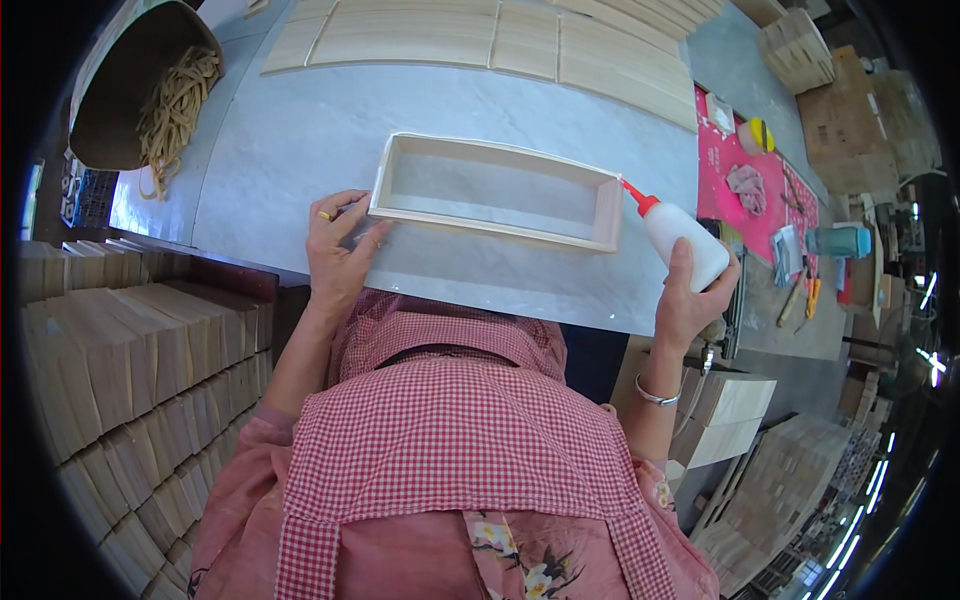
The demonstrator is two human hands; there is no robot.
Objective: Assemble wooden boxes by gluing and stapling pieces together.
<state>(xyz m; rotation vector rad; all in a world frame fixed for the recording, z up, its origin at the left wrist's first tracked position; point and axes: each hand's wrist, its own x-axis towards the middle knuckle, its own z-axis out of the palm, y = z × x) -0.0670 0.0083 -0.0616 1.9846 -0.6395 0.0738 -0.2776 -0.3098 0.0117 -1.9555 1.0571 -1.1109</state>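
A long, narrow wooden frame (500, 230) without a bottom lies on the pale marbled tabletop (300, 140) in front of me. My left hand (340, 245), with a ring on one finger, grips the frame's left end between thumb and fingers. In my right hand (695, 290) is a white glue bottle (685, 240) with a red nozzle. It is tilted, and the nozzle's tip meets the top edge of the frame at its far right corner. Whether glue is flowing is too small to tell.
Flat wooden panels (420, 35) lie along the table's far side. A bin (130, 90) with tan rubber bands (180, 105) stands at the far left. Stacked wooden boards (130, 350) fill the lower left. On the right are a red mat (730, 155), a pink cloth (746, 188) and orange-handled pliers (812, 298).
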